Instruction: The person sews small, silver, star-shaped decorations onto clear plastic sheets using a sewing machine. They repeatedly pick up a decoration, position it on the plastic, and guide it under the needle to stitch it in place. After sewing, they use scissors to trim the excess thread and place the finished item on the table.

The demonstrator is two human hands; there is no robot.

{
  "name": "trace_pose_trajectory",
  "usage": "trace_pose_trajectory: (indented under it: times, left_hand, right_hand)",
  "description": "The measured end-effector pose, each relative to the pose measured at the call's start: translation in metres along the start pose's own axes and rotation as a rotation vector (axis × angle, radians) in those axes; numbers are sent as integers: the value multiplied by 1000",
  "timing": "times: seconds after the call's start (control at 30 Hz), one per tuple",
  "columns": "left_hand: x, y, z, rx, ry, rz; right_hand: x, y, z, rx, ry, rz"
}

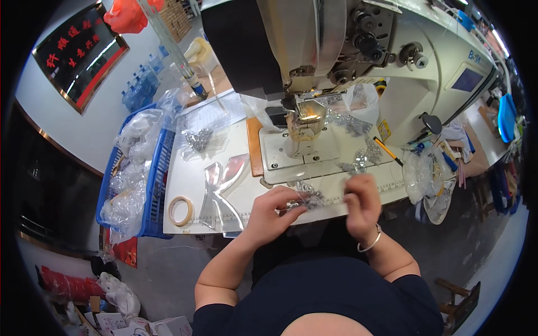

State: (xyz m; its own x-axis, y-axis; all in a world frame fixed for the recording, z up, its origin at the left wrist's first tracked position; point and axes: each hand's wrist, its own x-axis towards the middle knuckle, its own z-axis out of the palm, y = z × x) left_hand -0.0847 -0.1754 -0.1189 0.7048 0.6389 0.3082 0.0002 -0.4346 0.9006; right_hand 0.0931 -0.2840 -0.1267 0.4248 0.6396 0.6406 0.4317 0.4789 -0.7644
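My left hand (273, 215) is closed, its thumb and fingertips pinching a tangled silvery piece (311, 200) at the front edge of the sewing machine table. To its right, my right hand (362, 204) is raised with curled fingers and slightly blurred; whatever it holds, if anything, cannot be made out. Behind both hands stands the sewing machine's needle area (305, 117) over a metal plate (280, 159). More small silvery pieces (361, 159) lie just beyond my right hand. Shiny silver strips (216, 187) lie flat to the left of my left hand.
A tape roll (180, 211) sits at the table's front left corner, beside a blue basket (158, 173) of plastic-wrapped goods. Further back is a bag of silvery bits (199, 139). An orange pen (388, 151) and clear plastic bags (423, 173) are on the right.
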Motion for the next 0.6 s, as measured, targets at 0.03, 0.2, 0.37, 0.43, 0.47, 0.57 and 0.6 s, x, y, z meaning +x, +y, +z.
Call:
trace_pose_trajectory:
  times: [0.03,0.2,0.37,0.43,0.47,0.57,0.6]
  left_hand:
    - [1,5,-1,269,84,200]
    - [7,9,-18,940,241,841]
    - [14,5,-31,934,254,922]
    - [13,3,-40,919,262,908]
    - [13,2,-44,892,249,910]
    - [15,5,-48,799,193,916]
    - [15,6,-48,792,184,932]
  right_hand:
    - [-2,1,-4,293,87,191]
    - [7,14,-20,1082,-221,963]
    - [17,24,-20,60,-32,217]
    - [30,6,-28,-204,-90,-10]
    - [38,-6,-32,-336,-117,-126]
    - [45,-27,-23,-300,-465,-199]
    - [48,-28,-18,-338,-510,-289]
